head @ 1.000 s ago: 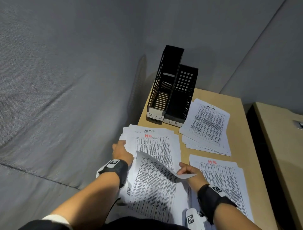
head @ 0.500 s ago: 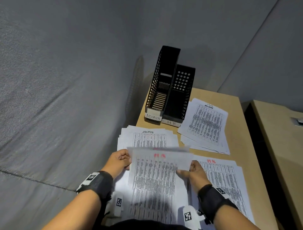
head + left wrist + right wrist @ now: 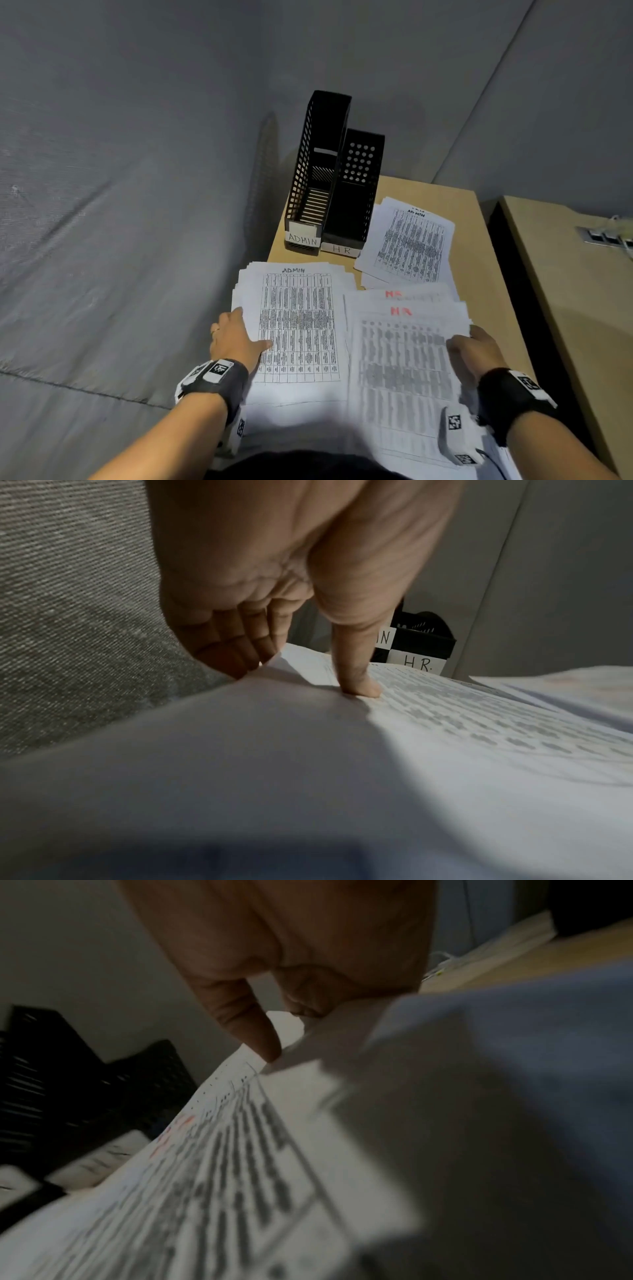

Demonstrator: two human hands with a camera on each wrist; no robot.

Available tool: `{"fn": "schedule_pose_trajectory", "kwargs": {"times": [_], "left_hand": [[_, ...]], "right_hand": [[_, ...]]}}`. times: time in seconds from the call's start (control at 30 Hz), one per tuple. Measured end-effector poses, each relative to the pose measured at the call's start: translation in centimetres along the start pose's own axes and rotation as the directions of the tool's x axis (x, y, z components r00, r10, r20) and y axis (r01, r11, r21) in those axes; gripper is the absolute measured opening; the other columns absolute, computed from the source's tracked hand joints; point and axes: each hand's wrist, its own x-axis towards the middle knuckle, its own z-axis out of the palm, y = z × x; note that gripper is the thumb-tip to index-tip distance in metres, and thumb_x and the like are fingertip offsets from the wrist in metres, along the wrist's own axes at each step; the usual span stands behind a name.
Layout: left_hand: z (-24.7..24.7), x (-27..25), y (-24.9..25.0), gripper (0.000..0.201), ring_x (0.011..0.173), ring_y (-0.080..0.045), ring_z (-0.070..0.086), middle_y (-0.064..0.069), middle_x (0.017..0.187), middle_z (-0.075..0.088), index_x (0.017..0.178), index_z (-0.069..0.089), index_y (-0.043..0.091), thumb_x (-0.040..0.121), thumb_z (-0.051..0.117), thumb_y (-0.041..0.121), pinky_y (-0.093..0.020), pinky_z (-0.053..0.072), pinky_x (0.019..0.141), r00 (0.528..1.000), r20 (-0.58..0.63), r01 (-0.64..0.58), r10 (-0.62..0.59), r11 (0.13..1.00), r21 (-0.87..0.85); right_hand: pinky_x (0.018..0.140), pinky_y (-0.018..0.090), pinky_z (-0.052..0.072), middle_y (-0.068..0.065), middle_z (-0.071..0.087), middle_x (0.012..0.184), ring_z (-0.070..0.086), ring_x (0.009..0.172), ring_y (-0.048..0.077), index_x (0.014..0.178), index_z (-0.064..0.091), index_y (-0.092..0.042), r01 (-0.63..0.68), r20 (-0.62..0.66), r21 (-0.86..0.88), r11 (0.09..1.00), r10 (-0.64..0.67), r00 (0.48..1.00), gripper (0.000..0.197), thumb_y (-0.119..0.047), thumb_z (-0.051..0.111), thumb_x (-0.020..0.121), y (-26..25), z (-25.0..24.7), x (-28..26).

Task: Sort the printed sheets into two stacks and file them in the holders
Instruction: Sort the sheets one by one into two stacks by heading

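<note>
The unsorted pile (image 3: 298, 325) lies near-left on the desk, an ADMIN sheet (image 3: 462, 712) on top. My left hand (image 3: 251, 329) is at its left edge, thumb (image 3: 359, 688) pressing on that sheet and fingers curled at the raised edge. My right hand (image 3: 469, 341) pinches the right edge of an HR sheet (image 3: 400, 363), blurred, just over the HR stack (image 3: 411, 296) at near right. In the right wrist view the thumb (image 3: 263, 1042) sits on top of this sheet (image 3: 222, 1164). An ADMIN stack (image 3: 411, 243) lies behind. Two black holders stand at the back, labelled ADMIN (image 3: 317, 171) and HR (image 3: 358, 198).
The wooden desk (image 3: 479, 260) ends close to the right of the stacks, with a dark gap and a second desk (image 3: 565, 274) beyond. Grey fabric walls (image 3: 137, 171) close in on the left and behind the holders.
The HR sheet, held by both hands over the pile, went right with my right hand to above the HR stack. My left hand let it go and returned to the pile's left edge.
</note>
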Motion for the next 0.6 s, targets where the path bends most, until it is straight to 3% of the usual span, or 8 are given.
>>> {"fn": "schedule_pose_trajectory", "kwargs": {"times": [0.07,0.17,0.23,0.3,0.37,0.43,0.5,0.6], "left_hand": [[0.1,0.0,0.1,0.09,0.127,-0.032,0.036,-0.009,0.135,0.043,0.14,0.036,0.015,0.067,0.084,0.037,-0.045,0.039,0.1,0.999,-0.037,0.013,-0.013,1.0,-0.008],[0.0,0.0,-0.1,0.067,0.118,-0.031,0.046,-0.009,0.125,0.05,0.129,0.046,0.018,0.072,0.081,0.022,-0.046,0.044,0.096,0.997,-0.074,-0.003,-0.004,0.996,-0.085],[-0.2,-0.1,-0.5,0.046,0.104,-0.029,0.056,-0.007,0.117,0.056,0.118,0.053,0.017,0.077,0.074,0.013,-0.042,0.048,0.088,0.997,-0.079,-0.022,0.009,0.986,-0.166],[-0.5,-0.4,-0.9,0.036,0.092,-0.025,0.061,-0.004,0.108,0.065,0.112,0.057,0.018,0.08,0.069,0.008,-0.037,0.05,0.083,0.996,-0.082,-0.043,0.025,0.972,-0.233],[-0.8,-0.7,-1.2,0.041,0.092,-0.022,0.063,-0.001,0.106,0.07,0.116,0.06,0.021,0.079,0.068,0.004,-0.036,0.051,0.085,0.995,-0.098,-0.061,0.035,0.958,-0.281],[-1.1,-1.0,-1.3,0.047,0.096,-0.022,0.064,0.0,0.109,0.07,0.121,0.06,0.023,0.079,0.068,0.003,-0.037,0.052,0.089,0.994,-0.104,-0.063,0.034,0.956,-0.285],[-1.1,-1.0,-1.5,0.048,0.098,-0.022,0.064,0.001,0.111,0.069,0.122,0.061,0.025,0.079,0.068,0.005,-0.037,0.052,0.089,0.995,-0.094,-0.064,0.041,0.966,-0.249],[-0.8,-1.1,-1.8,0.051,0.103,-0.023,0.061,0.001,0.121,0.063,0.128,0.058,0.025,0.08,0.069,0.01,-0.038,0.051,0.092,0.994,-0.093,-0.08,0.065,0.982,-0.17]], "right_hand": [[0.086,0.033,0.042,0.015,0.051,0.133,0.054,0.11,0.035,0.132,0.047,-0.008,-0.082,-0.004,-0.157,0.984,0.083,0.997,0.056,-0.015,0.06,0.078,1.7,-1.6,0.8],[0.081,0.031,0.039,0.012,0.048,0.108,0.049,0.09,0.031,0.113,0.047,-0.013,-0.115,0.0,-0.362,0.925,0.124,0.992,0.045,-0.021,0.058,0.07,3.1,-2.8,1.4],[0.076,0.034,0.046,0.014,0.053,0.105,0.054,0.087,0.033,0.127,0.042,-0.007,-0.129,-0.053,-0.45,0.884,0.118,0.992,0.049,-0.013,0.056,0.08,3.1,-2.9,1.1],[0.082,0.041,0.047,0.02,0.051,0.114,0.053,0.099,0.037,0.13,0.038,-0.008,-0.123,-0.169,-0.517,0.847,0.04,0.985,0.055,-0.012,0.06,0.079,2.5,-2.2,0.2],[0.09,0.048,0.042,0.02,0.044,0.128,0.042,0.116,0.038,0.13,0.04,-0.014,-0.058,-0.237,-0.589,0.806,-0.104,0.966,0.058,-0.013,0.062,0.077,1.7,-0.6,-1.1],[0.09,0.048,0.042,0.016,0.043,0.129,0.042,0.118,0.036,0.128,0.045,-0.018,0.103,-0.171,-0.571,0.815,-0.241,0.955,0.055,-0.01,0.061,0.076,1.0,1.7,-2.1],[0.094,0.041,0.045,0.01,0.044,0.124,0.052,0.113,0.028,0.124,0.05,-0.015,0.282,-0.004,-0.406,0.869,-0.31,0.951,0.049,-0.002,0.057,0.078,0.5,4.7,-3.3],[0.094,0.029,0.048,0.003,0.058,0.108,0.06,0.098,0.018,0.117,0.058,-0.01,0.359,0.219,-0.212,0.909,-0.313,0.924,0.035,0.002,0.053,0.084,-0.6,9.0,-6.1]]}}
